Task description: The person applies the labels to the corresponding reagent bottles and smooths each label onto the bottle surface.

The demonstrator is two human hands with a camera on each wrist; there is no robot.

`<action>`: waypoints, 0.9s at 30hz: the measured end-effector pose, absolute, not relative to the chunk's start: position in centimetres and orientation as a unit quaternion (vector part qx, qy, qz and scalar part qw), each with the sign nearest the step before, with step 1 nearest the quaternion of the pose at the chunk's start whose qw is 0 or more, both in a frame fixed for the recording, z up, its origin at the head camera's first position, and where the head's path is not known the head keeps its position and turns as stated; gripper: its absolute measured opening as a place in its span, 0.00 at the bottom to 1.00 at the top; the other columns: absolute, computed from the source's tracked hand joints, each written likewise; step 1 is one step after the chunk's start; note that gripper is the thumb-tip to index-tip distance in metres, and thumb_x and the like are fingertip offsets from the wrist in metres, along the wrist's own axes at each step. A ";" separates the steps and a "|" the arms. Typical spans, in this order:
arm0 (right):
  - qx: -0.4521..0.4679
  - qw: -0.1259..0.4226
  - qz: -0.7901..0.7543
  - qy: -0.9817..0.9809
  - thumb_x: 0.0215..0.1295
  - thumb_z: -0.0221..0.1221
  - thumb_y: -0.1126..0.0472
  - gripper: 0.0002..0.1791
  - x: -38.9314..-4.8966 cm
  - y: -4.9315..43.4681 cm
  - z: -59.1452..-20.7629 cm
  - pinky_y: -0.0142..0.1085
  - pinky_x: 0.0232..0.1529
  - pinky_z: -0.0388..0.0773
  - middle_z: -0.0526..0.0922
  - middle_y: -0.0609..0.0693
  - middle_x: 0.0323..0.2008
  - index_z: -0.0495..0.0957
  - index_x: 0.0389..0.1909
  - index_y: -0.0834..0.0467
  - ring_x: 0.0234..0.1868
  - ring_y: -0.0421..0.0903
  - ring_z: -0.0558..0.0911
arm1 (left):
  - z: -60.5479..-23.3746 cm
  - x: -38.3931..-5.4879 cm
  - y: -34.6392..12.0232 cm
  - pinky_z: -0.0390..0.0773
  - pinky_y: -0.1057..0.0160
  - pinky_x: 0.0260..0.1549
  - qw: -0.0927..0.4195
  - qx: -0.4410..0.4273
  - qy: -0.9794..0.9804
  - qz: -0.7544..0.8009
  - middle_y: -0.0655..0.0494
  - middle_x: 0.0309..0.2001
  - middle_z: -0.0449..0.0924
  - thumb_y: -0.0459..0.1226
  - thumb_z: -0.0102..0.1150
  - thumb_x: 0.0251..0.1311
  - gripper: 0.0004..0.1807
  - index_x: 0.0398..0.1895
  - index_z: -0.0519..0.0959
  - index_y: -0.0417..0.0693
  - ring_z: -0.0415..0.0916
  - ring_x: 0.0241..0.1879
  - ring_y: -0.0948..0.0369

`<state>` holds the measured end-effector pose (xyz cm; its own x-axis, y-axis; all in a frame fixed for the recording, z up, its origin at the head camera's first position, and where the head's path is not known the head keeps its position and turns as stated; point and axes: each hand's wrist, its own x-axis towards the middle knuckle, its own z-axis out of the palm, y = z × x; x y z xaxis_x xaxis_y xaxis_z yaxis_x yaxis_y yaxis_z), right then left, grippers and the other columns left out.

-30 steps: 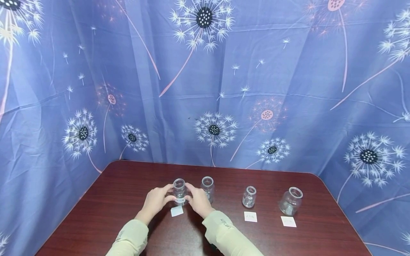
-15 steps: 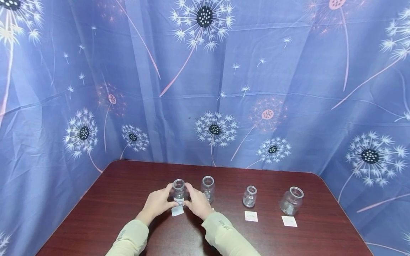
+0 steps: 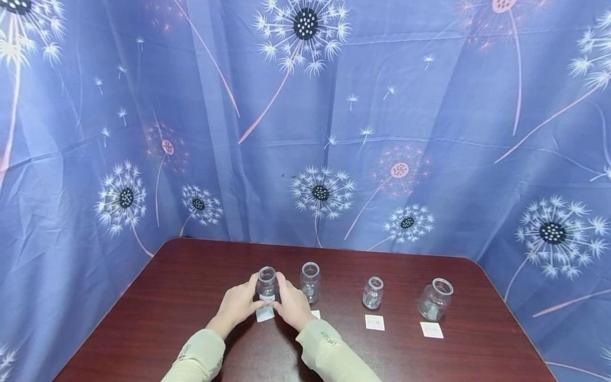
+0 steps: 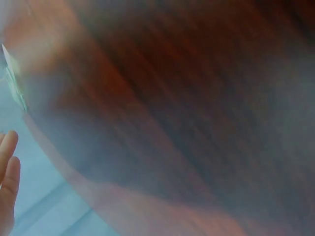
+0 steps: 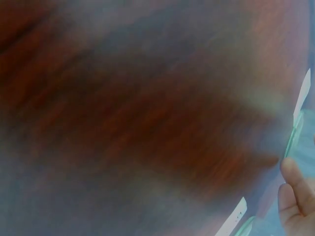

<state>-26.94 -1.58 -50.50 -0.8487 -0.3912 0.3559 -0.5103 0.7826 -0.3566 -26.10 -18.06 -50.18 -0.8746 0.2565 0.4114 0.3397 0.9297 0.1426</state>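
Observation:
A clear glass jar stands upright at the left end of a row, with a small white label low on its front. My left hand holds its left side and my right hand its right side. Both thumbs lie low at the front by the label, with fingers reaching up the sides. Just in front of the jar lies a white card. In the left wrist view, fingers show at the edge. The right wrist view catches fingertips beside greenish glass.
Close to my right hand stands a second glass jar, with a card partly hidden by that hand. Farther right are a small jar and a wide jar, each behind a white card. A blue curtain borders the dark red table.
My thumbs have slid down the front of the jar and closer together. The right hand has shifted slightly left, showing part of the card beside it. The other jars stay put.

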 end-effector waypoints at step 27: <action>0.289 0.117 0.300 -0.901 0.54 0.59 0.58 0.26 -27.6 -0.2 -49.7 0.35 0.36 0.76 0.83 0.52 0.37 0.62 0.54 0.52 0.37 0.46 0.82 | -48.9 -26.3 -19.4 0.72 0.62 0.17 0.218 -0.171 -0.957 -0.090 0.62 0.21 0.81 0.52 0.60 0.39 0.26 0.46 0.74 0.58 0.77 0.20 0.60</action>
<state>-27.58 -0.20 -49.73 -0.8053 -0.4518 0.3840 -0.5918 0.6520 -0.4740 -26.28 -19.45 -48.93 -0.8462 0.2887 0.4478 0.3672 0.9250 0.0975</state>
